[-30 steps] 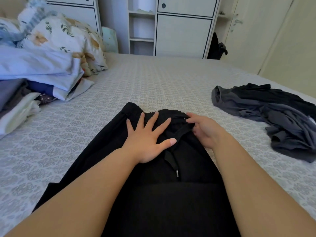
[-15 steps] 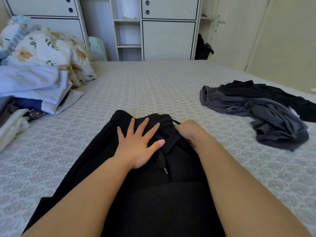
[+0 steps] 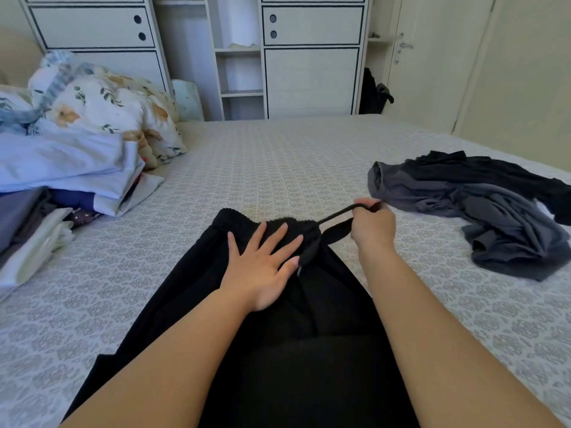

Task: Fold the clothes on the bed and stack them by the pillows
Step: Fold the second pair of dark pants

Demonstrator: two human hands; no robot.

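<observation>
Waistband first: the black soft-knit drawstring trousers (image 3: 309, 319) lie flat on the grey patterned bedspread (image 3: 247, 168), their long axis running from the elastic waistband (image 3: 234, 218) straight back toward us, the legs passing under our forearms and out of view. Our left hand (image 3: 262, 267) rests on the trousers just below the waistband, fingers spread flat and pressing the cloth down. Our right hand (image 3: 374, 225), at the waistband's right end, is curled around the black flat drawstring (image 3: 335, 217) and draws it taut, away from the waistband. We judge the right hand the nearer one to tuck that cord in — the left merely anchors. The folded pile beside the floral pillows (image 3: 102, 109) sits well left of the waistband, and the crumpled grey and black clothes (image 3: 494, 211) well right — awaiting their turn.
</observation>
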